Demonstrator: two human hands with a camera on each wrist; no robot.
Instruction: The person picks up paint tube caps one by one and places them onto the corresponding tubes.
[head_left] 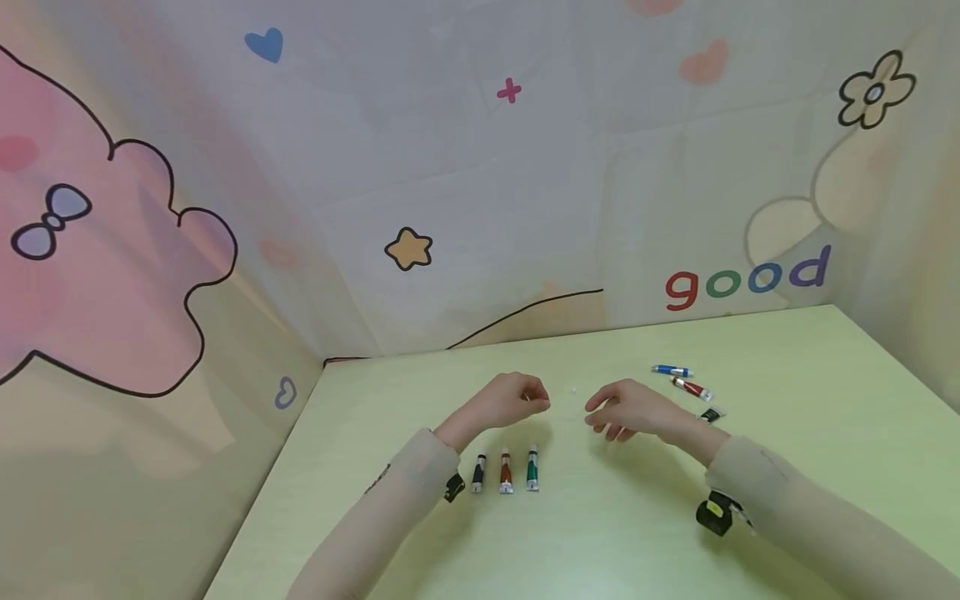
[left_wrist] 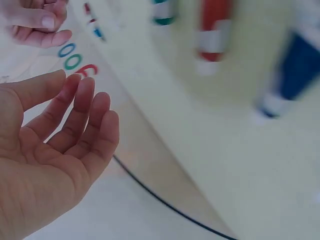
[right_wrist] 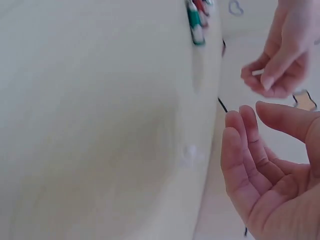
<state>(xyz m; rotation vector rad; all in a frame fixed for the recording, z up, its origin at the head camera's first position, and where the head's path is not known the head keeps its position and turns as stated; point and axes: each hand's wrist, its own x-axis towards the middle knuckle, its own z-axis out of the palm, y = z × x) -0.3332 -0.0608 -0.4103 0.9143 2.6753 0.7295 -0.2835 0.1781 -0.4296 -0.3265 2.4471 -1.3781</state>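
Observation:
My left hand (head_left: 517, 398) hovers over the table behind a row of three small paint tubes, its fingers loosely bent. In the left wrist view the palm of that left hand (left_wrist: 65, 135) shows nothing in it, thumb and index fingertips close together. The row holds a dark tube (head_left: 479, 473), a red-orange tube (head_left: 506, 472) and a green tube (head_left: 532, 468), side by side. Across a short gap hangs my right hand (head_left: 626, 410), fingers relaxed and holding nothing. A tiny white piece (head_left: 573, 390) lies on the table between the hands, slightly farther back.
On the right, beyond my right wrist, lie a blue tube (head_left: 672, 370), a red tube (head_left: 692, 388) and a black tube (head_left: 711, 414), the last partly behind the forearm. A printed curtain (head_left: 480, 167) rises along the back edge of the pale green table (head_left: 600, 542).

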